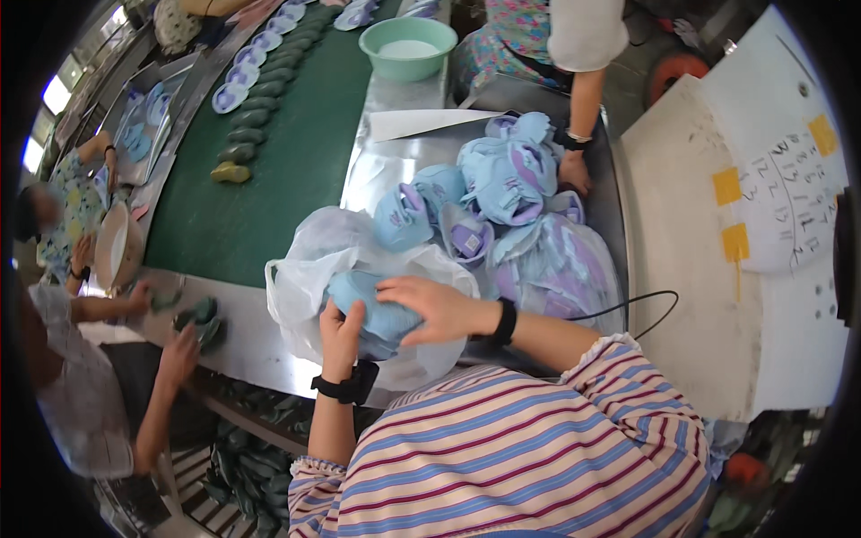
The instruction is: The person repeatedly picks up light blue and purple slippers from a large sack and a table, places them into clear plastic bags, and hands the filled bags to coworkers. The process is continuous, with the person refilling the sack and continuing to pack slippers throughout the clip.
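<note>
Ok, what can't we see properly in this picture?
Head view: the middle of the white bag, hidden by the blue piece, left hand and right hand.
Head view: the head of the person opposite, cut off by the top edge.
Head view: details inside the clear bag, blurred by its creases.

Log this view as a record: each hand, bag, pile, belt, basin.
Left hand: against a light-blue piece
Right hand: over the same piece
Bag: white plastic, around the piece
Pile: blue-and-purple shoe pieces, beyond the bag and rightward
Belt: green, bearing dark green shoe-shaped items in a row
Basin: pale green, beside the belt
</note>
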### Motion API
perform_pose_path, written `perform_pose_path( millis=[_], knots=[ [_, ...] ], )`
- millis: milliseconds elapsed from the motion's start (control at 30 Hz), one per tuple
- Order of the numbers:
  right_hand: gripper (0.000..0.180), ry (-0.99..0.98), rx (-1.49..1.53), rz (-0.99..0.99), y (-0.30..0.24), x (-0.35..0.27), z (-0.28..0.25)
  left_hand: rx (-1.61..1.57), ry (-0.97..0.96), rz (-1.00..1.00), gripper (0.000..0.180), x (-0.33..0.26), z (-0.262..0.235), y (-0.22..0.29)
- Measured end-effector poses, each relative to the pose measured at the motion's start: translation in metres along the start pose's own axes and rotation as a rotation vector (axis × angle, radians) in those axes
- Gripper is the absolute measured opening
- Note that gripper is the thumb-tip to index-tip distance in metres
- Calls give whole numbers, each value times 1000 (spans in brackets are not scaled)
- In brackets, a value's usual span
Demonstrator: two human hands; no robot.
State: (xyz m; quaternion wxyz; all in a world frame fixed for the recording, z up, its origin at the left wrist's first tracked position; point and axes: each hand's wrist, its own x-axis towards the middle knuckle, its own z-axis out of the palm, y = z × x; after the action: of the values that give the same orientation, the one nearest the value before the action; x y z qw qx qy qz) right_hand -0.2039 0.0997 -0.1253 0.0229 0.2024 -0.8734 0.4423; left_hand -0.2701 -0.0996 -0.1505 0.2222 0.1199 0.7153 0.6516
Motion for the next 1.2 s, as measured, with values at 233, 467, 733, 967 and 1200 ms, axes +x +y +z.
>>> perform_pose_path(
  millis=[233, 467, 733, 967, 1200],
  knots=[
    [47, -609, 10, 213, 87, 12, 23, -456, 173, 138, 58, -43, -101, 29],
    [46, 54, -263, 284, 136, 73, 90, -838, 716, 333, 47, -8, -141, 39],
    [50, -468, -283, 331, 147, 28, 81, -193, 534, 209, 21, 90, -201, -3],
    [44, -480, -199, 333, 132, -9, 84, 194, 628, 310, 27, 266, -317, 38],
    [43, -508, -154, 339, 134, 14, 77, 437, 459, 344, 32, 261, -276, 69]
  ],
)
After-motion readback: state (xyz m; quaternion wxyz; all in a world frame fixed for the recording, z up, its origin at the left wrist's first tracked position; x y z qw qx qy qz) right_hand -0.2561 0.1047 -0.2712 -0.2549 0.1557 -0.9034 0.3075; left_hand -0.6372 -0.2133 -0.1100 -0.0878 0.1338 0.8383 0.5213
